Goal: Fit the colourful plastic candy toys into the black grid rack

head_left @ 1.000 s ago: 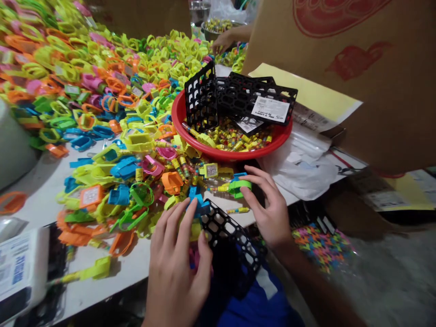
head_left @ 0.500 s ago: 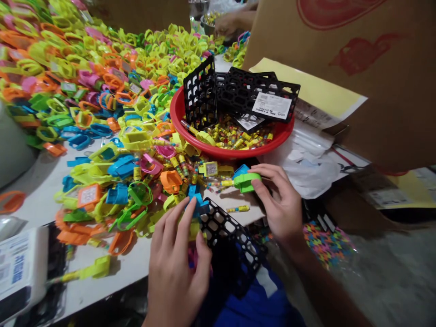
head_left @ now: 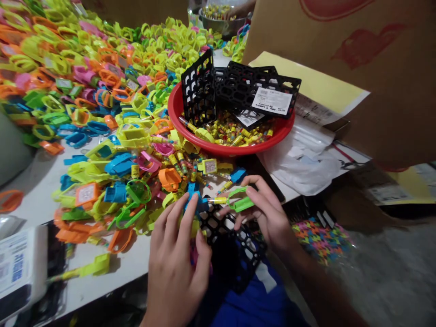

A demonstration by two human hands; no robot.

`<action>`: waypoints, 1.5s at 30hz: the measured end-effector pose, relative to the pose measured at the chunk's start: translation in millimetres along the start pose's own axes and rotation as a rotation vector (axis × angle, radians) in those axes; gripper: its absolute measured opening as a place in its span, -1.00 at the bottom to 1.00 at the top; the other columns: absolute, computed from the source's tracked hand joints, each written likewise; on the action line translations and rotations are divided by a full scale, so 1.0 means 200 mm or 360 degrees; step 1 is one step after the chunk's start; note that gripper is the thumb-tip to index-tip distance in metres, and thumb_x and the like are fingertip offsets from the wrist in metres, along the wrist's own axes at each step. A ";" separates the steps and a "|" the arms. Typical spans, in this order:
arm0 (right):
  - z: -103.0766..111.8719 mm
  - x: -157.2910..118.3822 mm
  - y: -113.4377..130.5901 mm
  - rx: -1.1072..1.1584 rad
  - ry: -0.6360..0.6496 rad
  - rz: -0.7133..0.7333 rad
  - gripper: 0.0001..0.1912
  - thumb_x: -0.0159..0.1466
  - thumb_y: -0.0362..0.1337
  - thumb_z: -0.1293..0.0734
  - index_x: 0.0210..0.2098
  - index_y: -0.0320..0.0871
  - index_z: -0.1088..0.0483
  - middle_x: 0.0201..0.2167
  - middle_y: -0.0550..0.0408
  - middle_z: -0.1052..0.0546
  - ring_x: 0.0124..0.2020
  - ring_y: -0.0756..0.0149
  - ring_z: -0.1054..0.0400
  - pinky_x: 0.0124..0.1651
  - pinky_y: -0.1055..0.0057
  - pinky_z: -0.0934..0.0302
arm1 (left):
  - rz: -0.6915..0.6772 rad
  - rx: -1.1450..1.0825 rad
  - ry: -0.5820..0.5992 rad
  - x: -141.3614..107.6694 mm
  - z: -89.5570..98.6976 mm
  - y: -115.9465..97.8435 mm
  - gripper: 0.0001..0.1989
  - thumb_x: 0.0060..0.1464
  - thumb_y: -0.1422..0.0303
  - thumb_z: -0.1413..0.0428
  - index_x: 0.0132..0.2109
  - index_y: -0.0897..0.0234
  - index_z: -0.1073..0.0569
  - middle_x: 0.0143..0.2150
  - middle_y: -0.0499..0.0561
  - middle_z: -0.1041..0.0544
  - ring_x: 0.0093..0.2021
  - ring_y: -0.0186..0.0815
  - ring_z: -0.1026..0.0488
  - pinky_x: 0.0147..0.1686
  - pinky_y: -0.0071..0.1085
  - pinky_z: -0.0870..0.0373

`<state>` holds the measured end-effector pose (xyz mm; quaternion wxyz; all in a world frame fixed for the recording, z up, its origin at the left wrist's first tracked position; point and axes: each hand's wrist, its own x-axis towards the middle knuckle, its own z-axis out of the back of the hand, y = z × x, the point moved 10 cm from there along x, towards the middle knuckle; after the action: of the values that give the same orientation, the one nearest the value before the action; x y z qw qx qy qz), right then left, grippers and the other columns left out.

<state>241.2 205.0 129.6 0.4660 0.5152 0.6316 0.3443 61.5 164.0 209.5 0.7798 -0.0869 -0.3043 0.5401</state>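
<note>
Two hands of mine work in the lower middle of the frame. With my right hand [head_left: 272, 220] I pinch a green band [head_left: 242, 205] between thumb and fingers, and a yellow-wrapped tube [head_left: 218, 200] sits at the band's left end, pointing left. Half a second ago I had this band higher, up against a blue band [head_left: 237, 175]; now it is lower, by the upper edge of a black grid [head_left: 260, 247], and the blue band lies apart from it, just above. My right hand's lower fingers have also come down over the grid.

My left hand [head_left: 179, 256] has barely moved: its fingers are long and slightly spread, thumb apart, fingertips at a blue piece [head_left: 192, 189]. I cannot tell whether it grips anything beneath.

A heap of coloured bands [head_left: 68, 72] fills the upper left and runs down to my left hand. In the upper middle, a red basin [head_left: 221, 150] bears small wrapped tubes [head_left: 235, 136] and black trays [head_left: 200, 91], one standing upright at its left side. My view has shifted a little, so the basin sits slightly higher in it. At the top, more of a metal bowl [head_left: 223, 28] shows now, with another person's hand [head_left: 243, 10] at it.
</note>
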 end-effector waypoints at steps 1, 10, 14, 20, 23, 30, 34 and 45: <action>-0.01 0.01 -0.03 0.0014 0.0041 -0.0075 -0.67 0.48 0.07 -0.37 0.01 0.03 -0.27 -0.15 0.08 -0.68 -0.47 0.24 -0.58 -0.49 0.39 -0.43 | -0.0008 0.0000 0.0006 0.00 0.00 0.00 -0.43 0.44 0.50 0.00 0.52 0.30 -0.26 0.46 0.13 -0.39 0.45 -0.16 -0.27 0.49 -0.29 -0.11; -0.03 0.01 -0.02 -0.0195 0.0153 -0.0052 -0.55 0.30 -0.05 -0.58 0.08 -0.05 -0.50 0.07 -0.02 -0.62 -0.25 0.26 -0.59 -0.23 0.32 -0.59 | 0.0008 -0.0021 -0.0003 0.00 -0.01 0.00 -0.44 0.43 0.50 -0.01 0.51 0.27 -0.28 0.44 0.11 -0.42 0.42 -0.15 -0.29 0.47 -0.27 -0.15; 0.01 0.00 -0.04 -0.0179 0.0080 0.0041 -0.47 0.25 -0.07 -0.62 0.12 0.00 -0.46 0.10 0.00 -0.64 -0.20 0.23 -0.61 -0.24 0.34 -0.59 | 0.0021 -0.0030 0.0000 0.00 0.00 0.01 -0.43 0.44 0.49 -0.01 0.52 0.25 -0.27 0.44 0.11 -0.42 0.41 -0.15 -0.30 0.46 -0.27 -0.16; 0.04 -0.03 -0.04 -0.0194 0.0074 -0.0046 -0.47 0.21 -0.06 -0.64 0.07 -0.01 -0.46 -0.10 0.06 -0.68 -0.28 0.23 -0.63 -0.27 0.36 -0.56 | 0.0017 -0.0036 -0.0006 0.00 -0.01 0.01 -0.42 0.43 0.50 -0.01 0.52 0.25 -0.26 0.44 0.11 -0.42 0.40 -0.13 -0.31 0.44 -0.24 -0.18; 0.07 -0.05 0.00 -0.0245 0.0070 -0.0098 -0.52 0.20 -0.10 -0.65 0.01 -0.06 -0.49 -0.30 0.13 -0.65 -0.45 0.32 -0.54 -0.39 0.42 -0.47 | 0.0015 -0.0044 -0.0019 0.00 0.00 0.01 -0.44 0.43 0.50 -0.02 0.51 0.27 -0.29 0.43 0.13 -0.43 0.39 -0.13 -0.31 0.44 -0.25 -0.18; 0.10 -0.06 -0.02 -0.0311 -0.0063 -0.0110 -0.49 0.08 0.00 -0.71 -0.18 -0.08 -0.49 -0.37 0.14 -0.60 -0.50 0.33 -0.43 -0.45 0.38 -0.42 | 0.0022 -0.0028 0.0004 -0.01 0.00 0.01 -0.44 0.43 0.50 -0.01 0.50 0.21 -0.30 0.44 0.10 -0.43 0.37 -0.12 -0.33 0.42 -0.21 -0.20; 0.03 -0.06 -0.12 -0.0344 -0.0019 -0.0141 -0.51 0.13 0.04 -0.68 -0.15 -0.08 -0.52 -0.28 0.08 -0.64 -0.43 0.27 -0.48 -0.40 0.34 -0.45 | 0.0022 -0.0025 0.0003 0.00 0.00 0.01 -0.43 0.44 0.49 -0.01 0.51 0.16 -0.28 0.44 0.07 -0.43 0.37 -0.12 -0.34 0.40 -0.20 -0.22; -0.18 -0.04 -0.14 -0.0960 0.0280 0.0340 -0.88 0.34 -0.39 -0.34 -0.21 -0.02 -0.48 -0.29 0.13 -0.61 -0.20 0.19 -0.55 -0.05 0.29 -0.45 | 0.0020 -0.0033 -0.0004 -0.01 -0.01 0.02 -0.43 0.44 0.50 -0.01 0.51 0.18 -0.28 0.45 0.08 -0.42 0.38 -0.13 -0.34 0.42 -0.21 -0.21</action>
<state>197.5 192.8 116.8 0.5023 0.3855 0.4816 0.6058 58.7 163.3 205.8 0.7751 -0.0962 -0.3102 0.5420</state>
